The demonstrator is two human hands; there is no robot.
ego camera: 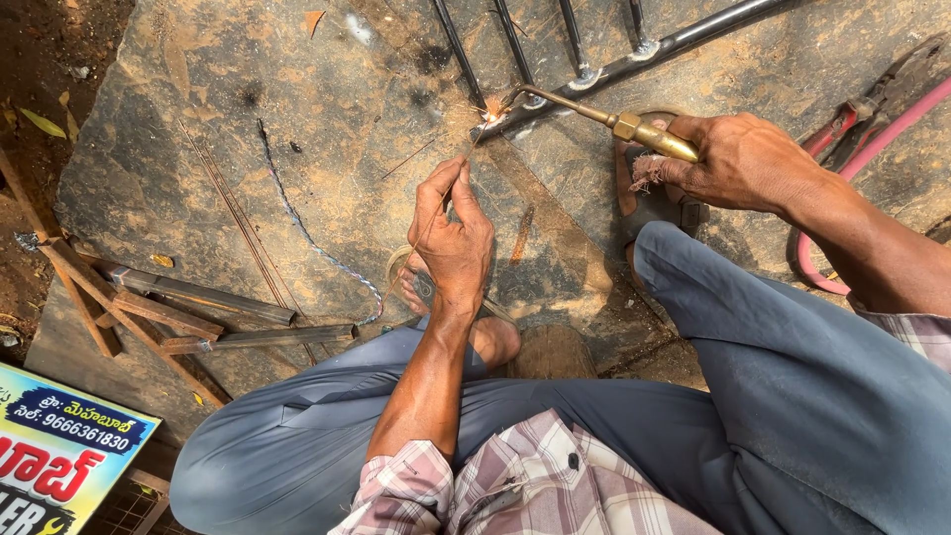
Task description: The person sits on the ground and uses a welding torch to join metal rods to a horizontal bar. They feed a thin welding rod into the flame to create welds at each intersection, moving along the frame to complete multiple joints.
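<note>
- Squatting low on the slab (297, 119), knees in grey trousers (792, 396) wide apart; good to keep this steady base so that both arms stay calm.
- Left hand (454, 238) closed narrow, pinching a thin rod (428, 223) between thumb and fingers; better to feed it slowly and straight toward the flame, without shaking.
- Right hand (738, 159) wrapped firm around the brass torch (604, 117), near the nut; best to hold the bent tip at a low angle, just beside the joint.
- Flame and small sparks (492, 107) at the end of the black frame (634, 61), where a bar meets the long tube; heat to be kept on this one spot only.
- Sandal (649, 203) close under the torch hand, so care needed with falling sparks.
- Pink hose (892, 114) lying at the right, near the pliers (872, 99); safer to keep it well apart from the hot joint.
- Angle irons (198, 317) at the left, apart from the work.
</note>
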